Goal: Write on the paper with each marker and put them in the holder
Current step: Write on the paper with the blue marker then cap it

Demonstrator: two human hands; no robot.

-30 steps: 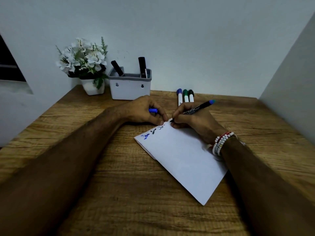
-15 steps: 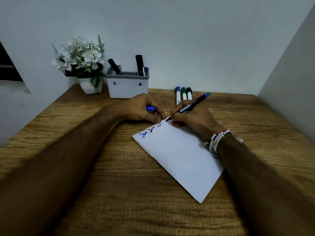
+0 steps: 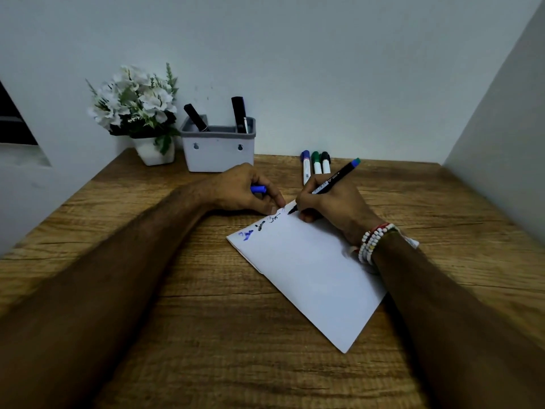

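Black and thin, the marker (image 3: 333, 180) sits in the right hand (image 3: 333, 205), pinched between curled fingers and thumb. Its tip touches the top corner of the paper (image 3: 309, 276), and its blue back end points up toward two o'clock. The paper is white, flat and smooth. It lies slanted on the table (image 3: 147, 290), which is brown wood with rough lines.

Blue and black scribbles (image 3: 259, 225) run along the paper's top edge, at eight o'clock from the tip. The left hand (image 3: 241, 191) is just beside them, with its fingers curled round a small blue cap (image 3: 259, 189). Little round beads (image 3: 373, 242), white and red, ring the right wrist.

At twelve o'clock from the right hand, three markers (image 3: 316, 166) lie side by side, with blue, green and black caps. At eleven o'clock stands the holder (image 3: 218, 152), a pale box with a grey rim, close to the wall. Out of it poke two black markers (image 3: 196, 118). At nine o'clock from the holder are white flowers (image 3: 135, 98) in a white pot.
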